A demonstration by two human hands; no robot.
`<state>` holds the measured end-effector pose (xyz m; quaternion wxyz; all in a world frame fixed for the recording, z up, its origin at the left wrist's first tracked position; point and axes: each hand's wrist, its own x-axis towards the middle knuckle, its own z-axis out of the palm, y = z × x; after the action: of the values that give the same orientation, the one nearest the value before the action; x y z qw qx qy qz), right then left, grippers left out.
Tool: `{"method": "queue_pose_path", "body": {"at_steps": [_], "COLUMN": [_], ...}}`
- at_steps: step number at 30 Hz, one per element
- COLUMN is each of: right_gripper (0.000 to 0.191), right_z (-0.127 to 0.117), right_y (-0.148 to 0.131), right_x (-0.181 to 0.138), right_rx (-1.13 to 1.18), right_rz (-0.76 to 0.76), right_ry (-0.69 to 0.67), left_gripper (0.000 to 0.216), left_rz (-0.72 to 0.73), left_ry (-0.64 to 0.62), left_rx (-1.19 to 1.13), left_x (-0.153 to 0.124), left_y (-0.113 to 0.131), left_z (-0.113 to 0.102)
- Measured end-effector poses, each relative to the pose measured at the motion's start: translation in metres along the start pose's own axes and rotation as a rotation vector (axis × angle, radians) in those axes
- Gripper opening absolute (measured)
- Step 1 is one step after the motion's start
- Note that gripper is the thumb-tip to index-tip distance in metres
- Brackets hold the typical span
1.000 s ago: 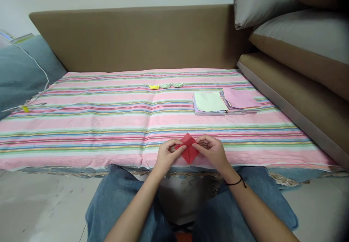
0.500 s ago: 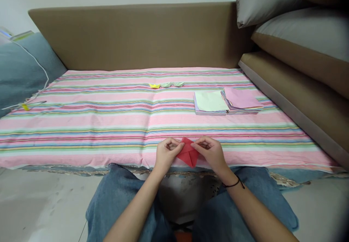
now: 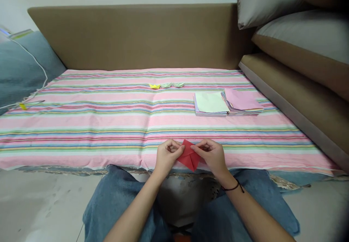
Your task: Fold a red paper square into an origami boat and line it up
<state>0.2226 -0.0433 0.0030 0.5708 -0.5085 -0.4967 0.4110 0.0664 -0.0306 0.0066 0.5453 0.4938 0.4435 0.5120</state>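
A folded piece of red paper (image 3: 189,158), roughly diamond-shaped with a crease and a flap on its face, is held near the front edge of the striped cloth. My left hand (image 3: 167,156) pinches its upper left side between thumb and fingers. On the upper right side, my right hand (image 3: 212,154) grips it the same way, thumb on the front face. The fingertips behind the paper are hidden. One corner points down toward my lap.
Farther back on the striped cloth (image 3: 109,119) lie a yellow paper boat (image 3: 155,86) and two pale green ones (image 3: 166,85). Stacks of pale green paper (image 3: 212,102) and pink paper (image 3: 242,99) sit to the right. Cushions (image 3: 300,49) border the right side; a white cable (image 3: 40,67) runs at left.
The red paper is tilted slightly differently, its lower corner a little lower and further right. Both hands keep their pinch on it with barely any shift.
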Motion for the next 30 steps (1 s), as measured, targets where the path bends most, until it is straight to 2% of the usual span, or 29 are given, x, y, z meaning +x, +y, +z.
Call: {"method": "queue_pose_path", "body": {"at_steps": [14,21,24,30], "right_gripper": [0.023,0.033,0.031,0.024], "right_z": [0.0007,-0.0013,-0.0027,-0.0025], "right_y": [0.0,-0.0005,-0.0002,-0.0003], "right_x": [-0.0011,0.0004,0.0013,0.0023], "right_rx": [-0.058,-0.014,-0.017,-0.03], "right_rz": [-0.029,-0.001,-0.005,-0.047], "right_ry": [0.005,0.024,0.007,0.007], "left_gripper": [0.029,0.03,0.023,0.024], "left_rz": [-0.013,0.011,0.002,-0.025], "left_ry": [0.028,-0.013,-0.004,0.032], "left_rx": [0.049,-0.059,-0.044,0.042], "left_x": [-0.0003,0.0016,0.0018,-0.0003], "left_y": [0.0016,0.0018,0.0007,-0.0037], "left_z": [0.0008,0.0013,0.0001,-0.0013]}}
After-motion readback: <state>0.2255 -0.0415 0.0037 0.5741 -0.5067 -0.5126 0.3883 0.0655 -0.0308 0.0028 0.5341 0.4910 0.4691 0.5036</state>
